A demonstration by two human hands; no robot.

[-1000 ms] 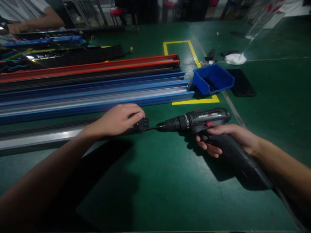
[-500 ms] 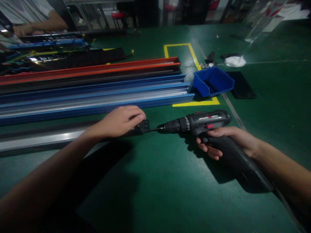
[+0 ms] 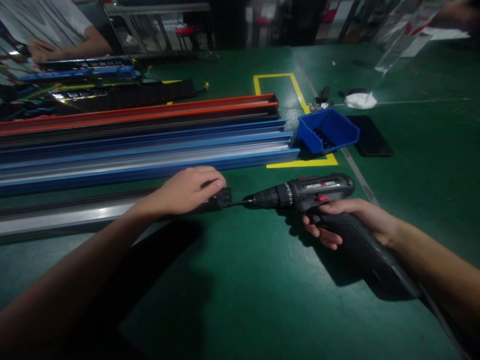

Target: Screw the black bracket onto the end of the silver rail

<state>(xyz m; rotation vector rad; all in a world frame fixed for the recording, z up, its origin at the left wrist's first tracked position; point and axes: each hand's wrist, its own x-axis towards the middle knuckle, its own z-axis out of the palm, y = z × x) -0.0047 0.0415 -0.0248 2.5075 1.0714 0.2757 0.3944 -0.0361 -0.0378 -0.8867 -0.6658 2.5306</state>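
My right hand is wrapped round the handle of a black power drill, which lies low over the green table and points left. Its long thin bit reaches the black end cap of a metal channel; whether it sits in a screw is too small to tell. My left hand is closed over that end of the channel, fingers on the far side and thumb along the top near the cap. The fingertips are partly hidden.
Behind the channel lie blue rails and an orange rail. A blue bin holds small dark parts, with a black flat slab beside it. Wired strips lie at the back left, near another person's hand.
The view has tilted slightly, so the background sits a little lower. Both hands, the drill and the channel keep nearly the same places. The other person's hand at the back left has shifted.
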